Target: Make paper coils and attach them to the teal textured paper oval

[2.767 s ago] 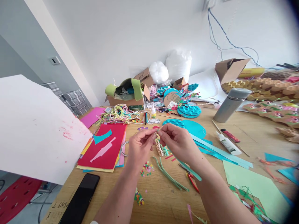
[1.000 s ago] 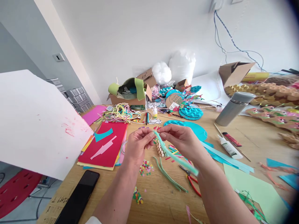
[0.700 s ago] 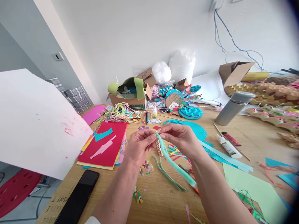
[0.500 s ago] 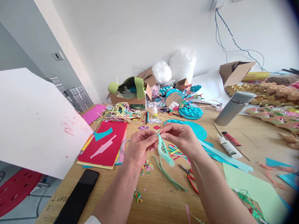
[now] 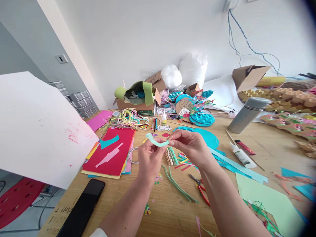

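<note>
Pipe cleaner [image 5: 159,144], mint one, is held up off the table between both hands. One end is pinched in the right hand [image 5: 191,146], thumb and fingertips closed, and some small beige bit seems to be caught there too, though what it is can't be made out. The left hand [image 5: 150,160] is half curled, thumb up near the pinch, with the loose end arched across its fingers; how firmly anything is gripped there can't be told.

Judging by the curve, a bending or winding step is in hand. For the next move a tight pinch on the right would be needed, plus some gentle guiding of the loose end so the pinched end isn't pulled free.

Just beyond, bumpy strips [image 5: 172,156] are laid on the table [image 5: 172,219], with paper strips [image 5: 186,160] beside them. Nearer, green stems [image 5: 184,193] and a red-handled tool [image 5: 203,195] can be seen. Farther out, glue [image 5: 243,156] is parked on the right, a paper stack [image 5: 115,164] on the left.
</note>
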Motion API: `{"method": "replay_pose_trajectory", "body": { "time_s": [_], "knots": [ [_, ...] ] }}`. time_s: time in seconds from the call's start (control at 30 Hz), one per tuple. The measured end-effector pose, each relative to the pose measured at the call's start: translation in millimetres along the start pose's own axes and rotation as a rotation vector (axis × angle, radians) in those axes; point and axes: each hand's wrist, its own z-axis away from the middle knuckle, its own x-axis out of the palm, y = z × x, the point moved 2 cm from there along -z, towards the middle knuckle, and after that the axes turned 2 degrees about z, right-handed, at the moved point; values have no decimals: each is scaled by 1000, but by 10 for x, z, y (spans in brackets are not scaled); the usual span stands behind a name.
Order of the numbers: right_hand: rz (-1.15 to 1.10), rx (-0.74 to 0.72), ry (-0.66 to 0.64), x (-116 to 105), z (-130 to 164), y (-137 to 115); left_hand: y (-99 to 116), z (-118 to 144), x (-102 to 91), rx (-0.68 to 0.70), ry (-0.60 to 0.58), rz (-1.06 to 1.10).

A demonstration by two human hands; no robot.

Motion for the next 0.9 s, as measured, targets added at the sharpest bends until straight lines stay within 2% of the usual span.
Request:
{"method": "replay_pose_trajectory", "body": {
  "time_s": [0.17, 0.33, 0.6, 0.73, 0.9],
  "knots": [
    [19, 16, 18, -15, -16, 7, 25, 14, 19, 71, 5, -61],
    [93, 8, 24, -32, -4, 11, 21, 10, 12, 71, -27, -103],
    [275, -88, 80, 0, 14, -43, -17, 39, 39, 170, 15, -124],
    [229, -117, 24, -75, 29, -55, -25, 27, 61, 52, -60, 9],
    [230, -137, -72, -189, 51, -103, -34, -24, 58, -287, -205, 317]
  ]
}}
